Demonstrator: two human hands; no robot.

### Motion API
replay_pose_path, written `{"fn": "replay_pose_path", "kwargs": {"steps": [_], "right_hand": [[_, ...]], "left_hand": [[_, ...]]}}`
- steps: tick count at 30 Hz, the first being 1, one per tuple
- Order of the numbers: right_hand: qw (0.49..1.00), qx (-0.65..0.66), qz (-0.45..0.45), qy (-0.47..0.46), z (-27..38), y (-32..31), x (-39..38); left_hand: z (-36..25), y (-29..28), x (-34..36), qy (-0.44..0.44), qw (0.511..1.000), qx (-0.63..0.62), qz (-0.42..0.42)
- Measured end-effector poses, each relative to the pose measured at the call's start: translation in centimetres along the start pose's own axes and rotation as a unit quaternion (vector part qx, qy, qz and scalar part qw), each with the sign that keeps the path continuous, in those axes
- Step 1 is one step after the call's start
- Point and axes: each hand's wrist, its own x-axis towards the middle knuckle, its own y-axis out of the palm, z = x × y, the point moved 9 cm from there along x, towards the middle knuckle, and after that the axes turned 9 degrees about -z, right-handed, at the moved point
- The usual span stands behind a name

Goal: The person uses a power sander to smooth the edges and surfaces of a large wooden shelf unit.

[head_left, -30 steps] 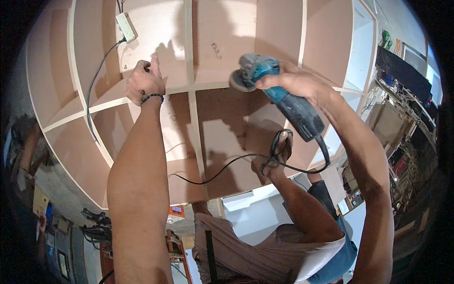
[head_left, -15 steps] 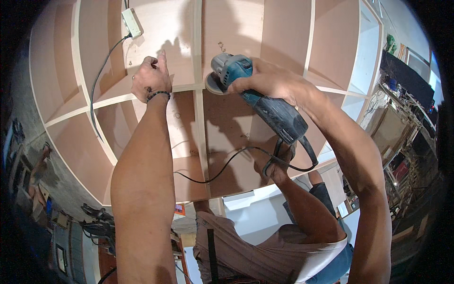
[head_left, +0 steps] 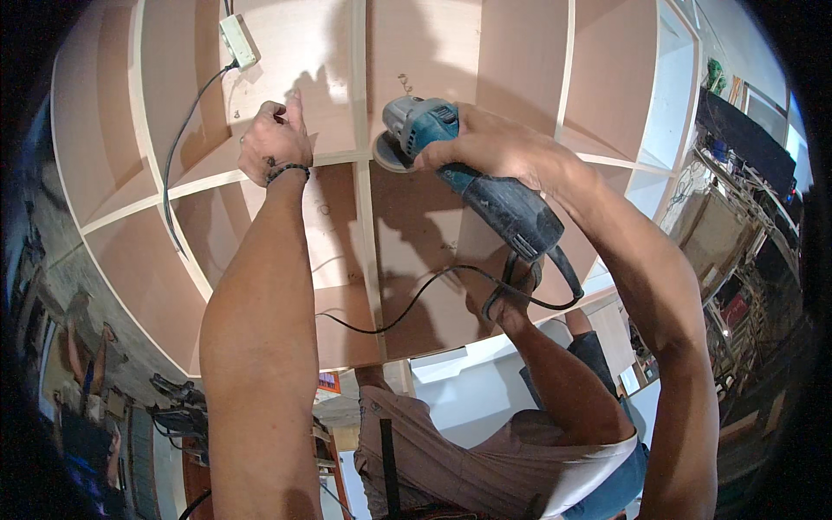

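Note:
My right hand (head_left: pixel 498 152) is wrapped round a teal and black angle grinder (head_left: pixel 511 217), gripping it behind its metal head. The grinder's round disc (head_left: pixel 392 154) meets, or nearly meets, the pale edge of a divider in a large wooden shelf unit (head_left: pixel 295 166). Left of it, my left hand (head_left: pixel 276 143) is at the same divider, its index finger extended and the others partly curled, with nothing visible in it. A dark bead bracelet (head_left: pixel 288 172) circles that wrist. The grinder's black cord (head_left: pixel 433 276) loops below and runs left behind my left forearm.
A white power strip (head_left: pixel 239 42) with a black cable hangs in an upper left compartment. My foot (head_left: pixel 511 299) rests at the unit's near side, close to the cord. Piled scrap and tools (head_left: pixel 737 260) stand to the right. Another person's legs (head_left: pixel 95 364) show at far left.
The grinder and my right hand have shifted very slightly left along the divider. My left hand keeps its pose. At far left, the other person's legs have moved.

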Motion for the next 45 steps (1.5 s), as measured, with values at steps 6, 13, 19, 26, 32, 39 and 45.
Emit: {"fn": "replay_pose_path", "kwargs": {"steps": [6, 13, 19, 26, 32, 39, 45], "right_hand": [[0.996, -0.052, -0.022, 0.062, -1.5, -1.9, -1.5], [0.996, -0.01, -0.014, 0.089, -9.5, -4.5, -0.8], [0.988, 0.024, -0.021, 0.149, -14.3, -6.9, -3.8], [0.933, 0.313, -0.117, 0.131, -17.5, -6.5, -14.3], [0.808, 0.505, -0.267, 0.145, -23.6, -5.8, -23.6], [0.779, 0.533, -0.301, 0.133, -28.7, -4.7, -29.3], [0.78, 0.53, -0.306, 0.13, -29.8, -4.5, -29.8]], "left_hand": [[1.1, 0.6, 0.5, -0.004, 1.0, -0.019, -0.011], [0.0, 0.3, 0.1, 0.007, 1.0, -0.011, -0.008], [-0.6, -0.8, -0.5, 0.02, 0.998, -0.038, -0.048], [-0.1, -0.8, -0.6, 0.052, 0.993, -0.056, -0.09], [-2.5, -4.3, -3.5, 0.259, 0.913, -0.109, -0.296], [-13.6, 2.1, -19.2, 0.539, 0.839, -0.064, -0.052], [-17.8, 3.0, -21.3, 0.524, 0.843, -0.08, -0.096]]}}
